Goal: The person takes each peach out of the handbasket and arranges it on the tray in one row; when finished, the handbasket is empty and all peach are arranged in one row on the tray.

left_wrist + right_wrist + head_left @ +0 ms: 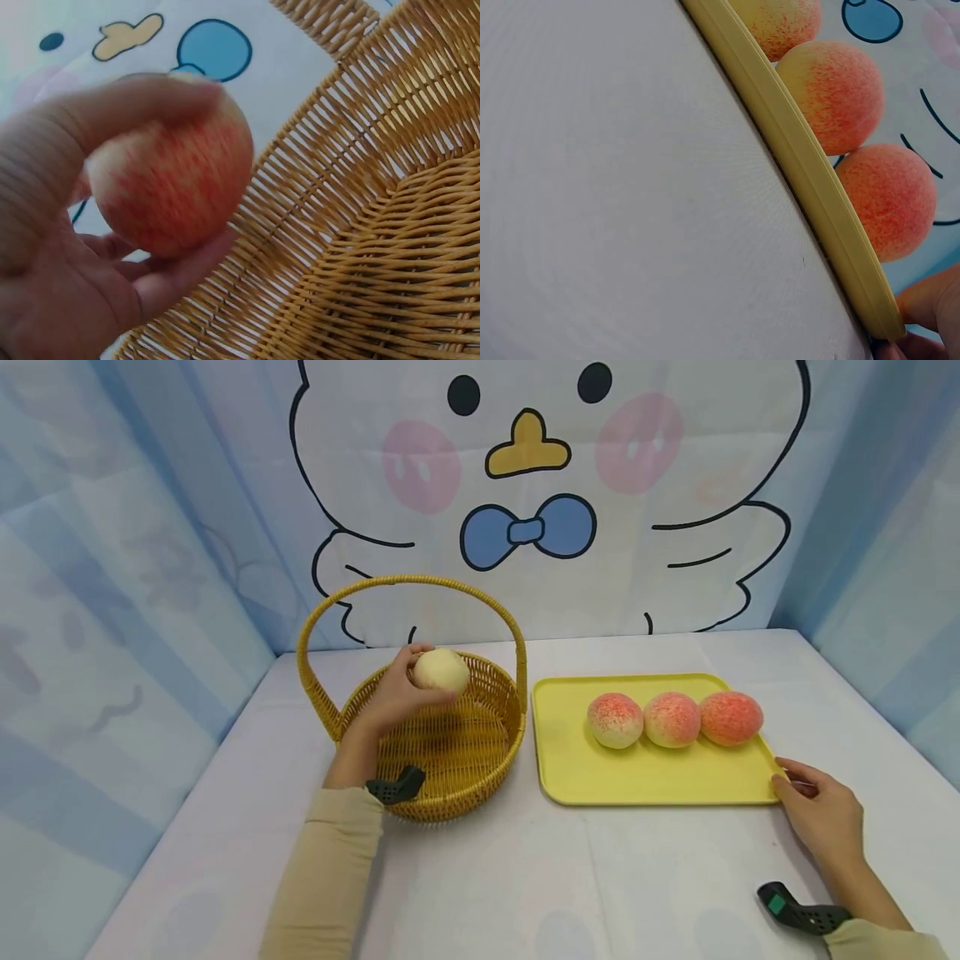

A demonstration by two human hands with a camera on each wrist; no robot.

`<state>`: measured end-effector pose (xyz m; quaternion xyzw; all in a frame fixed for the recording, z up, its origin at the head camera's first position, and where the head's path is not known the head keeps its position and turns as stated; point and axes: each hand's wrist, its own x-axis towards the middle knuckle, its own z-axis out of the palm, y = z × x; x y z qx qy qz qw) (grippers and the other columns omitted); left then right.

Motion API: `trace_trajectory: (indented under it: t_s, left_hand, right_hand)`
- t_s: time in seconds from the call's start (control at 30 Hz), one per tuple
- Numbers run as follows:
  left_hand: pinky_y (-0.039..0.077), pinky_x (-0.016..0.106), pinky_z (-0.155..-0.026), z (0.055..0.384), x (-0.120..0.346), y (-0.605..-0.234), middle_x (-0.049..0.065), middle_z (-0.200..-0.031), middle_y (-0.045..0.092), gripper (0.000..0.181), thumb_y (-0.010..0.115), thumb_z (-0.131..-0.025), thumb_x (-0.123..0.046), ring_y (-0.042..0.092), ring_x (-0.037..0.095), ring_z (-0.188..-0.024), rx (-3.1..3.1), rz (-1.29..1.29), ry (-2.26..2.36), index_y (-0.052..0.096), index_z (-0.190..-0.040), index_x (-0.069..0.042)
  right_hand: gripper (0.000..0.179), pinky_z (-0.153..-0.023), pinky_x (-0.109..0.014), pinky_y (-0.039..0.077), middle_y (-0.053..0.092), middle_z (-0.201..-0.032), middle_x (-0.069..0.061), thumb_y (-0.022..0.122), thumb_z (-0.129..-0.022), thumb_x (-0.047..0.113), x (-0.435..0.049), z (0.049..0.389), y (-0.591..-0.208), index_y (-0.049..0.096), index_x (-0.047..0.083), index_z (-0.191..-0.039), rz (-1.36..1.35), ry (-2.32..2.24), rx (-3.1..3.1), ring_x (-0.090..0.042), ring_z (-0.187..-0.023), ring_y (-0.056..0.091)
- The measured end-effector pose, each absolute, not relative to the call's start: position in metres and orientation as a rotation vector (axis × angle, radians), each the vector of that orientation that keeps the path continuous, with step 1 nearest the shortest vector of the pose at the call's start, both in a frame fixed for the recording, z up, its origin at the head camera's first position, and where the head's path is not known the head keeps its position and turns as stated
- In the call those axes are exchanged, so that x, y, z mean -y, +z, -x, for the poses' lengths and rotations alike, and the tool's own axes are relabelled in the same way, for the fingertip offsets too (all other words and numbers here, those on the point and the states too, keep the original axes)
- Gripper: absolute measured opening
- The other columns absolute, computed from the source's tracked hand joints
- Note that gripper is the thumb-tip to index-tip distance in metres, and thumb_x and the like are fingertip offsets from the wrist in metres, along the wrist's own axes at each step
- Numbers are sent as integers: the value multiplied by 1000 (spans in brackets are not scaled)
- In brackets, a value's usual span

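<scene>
My left hand point(397, 692) grips a peach point(441, 672) over the wicker basket point(517, 739), near the back of its opening. Cream skin faces the head camera, while the left wrist view reveals red streaks on the same peach point(176, 176), with thumb and fingers curled around it. On the yellow tray point(600, 781) lie three peaches in a row: a left one point(615, 721), a middle one point(672, 720) and a redder right one point(731, 718). At the tray's front right corner my right hand point(825, 814) pinches the rim; its fingertips are partly hidden under the edge.
The basket's tall arched handle point(412, 579) rises above the opening, beyond my left hand. A white cloth point(480, 885) covers the table. Behind it hangs a curtain point(630, 585) printed with a cartoon bird, and further curtains point(112, 652) close off both sides.
</scene>
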<state>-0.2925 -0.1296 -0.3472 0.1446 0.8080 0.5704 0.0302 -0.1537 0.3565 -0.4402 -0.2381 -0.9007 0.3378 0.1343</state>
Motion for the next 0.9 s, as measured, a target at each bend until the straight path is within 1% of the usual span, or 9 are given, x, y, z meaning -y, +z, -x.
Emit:
trace_trajectory:
  t_s: [0.1,0.23,0.3,0.43,0.5,0.6,0.7,0.8,0.9]
  left_hand:
    - [47,44,-80,285,126,-336,9,-131,38,74,79,-72,-20,52,30,-105,-2415,-516,1833,36,-132,-19]
    - [48,42,-78,272,117,-320,6,-131,38,74,81,-70,-19,52,29,-102,-2380,-641,1874,39,-131,-23]
    - [49,41,-78,264,112,-313,6,-130,38,75,81,-69,-15,52,30,-101,-2353,-718,1897,40,-131,-23]
    - [50,41,-78,249,102,-305,8,-131,36,77,78,-69,-2,53,32,-101,-2196,-862,2021,38,-132,-18]
    - [50,42,-79,241,96,-302,10,-132,36,78,76,-69,3,52,33,-102,-2086,-926,2094,36,-133,-15]
    - [48,44,-81,233,86,-298,13,-132,38,79,75,-68,6,51,34,-103,-1939,-1011,2170,34,-134,-12]
    - [48,44,-82,228,74,-296,16,-129,38,79,73,-68,8,50,34,-103,-1856,-1055,2204,34,-133,-12]
    - [48,45,-81,224,64,-296,17,-128,38,79,72,-68,11,50,34,-102,-1811,-1066,2206,34,-133,-12]
    - [48,45,-80,222,54,-299,17,-127,39,80,71,-67,14,51,33,-102,-1812,-1094,2178,33,-133,-9]
  right_hand:
    - [43,-60,-23,35,53,-113,-27,49,-93,21,-357,155,-440,49,-5,-128,693,987,2613,-30,-90,48]
    - [44,-60,-24,35,53,-113,-27,49,-93,21,-357,155,-440,50,-4,-128,706,988,2610,-28,-89,47]
    - [43,-59,-22,35,53,-113,-27,49,-93,21,-357,154,-440,50,-4,-128,709,992,2604,-29,-89,48]
    - [43,-57,-19,35,53,-112,-28,50,-92,20,-356,153,-440,50,-5,-127,696,993,2604,-29,-90,48]
    - [42,-58,-20,35,54,-112,-28,50,-92,19,-355,153,-440,50,-5,-127,691,991,2606,-29,-89,49]
    - [42,-59,-22,35,54,-110,-28,50,-92,19,-355,152,-440,50,-5,-126,688,986,2611,-29,-88,48]
    - [43,-59,-23,34,54,-111,-27,50,-93,20,-355,151,-439,50,-5,-127,697,998,2611,-29,-88,48]
    - [43,-58,-21,35,53,-111,-27,50,-93,20,-356,152,-438,50,-5,-127,699,1000,2614,-29,-89,48]
    - [43,-58,-21,35,53,-112,-28,50,-93,20,-355,153,-438,50,-5,-127,695,994,2615,-30,-90,48]
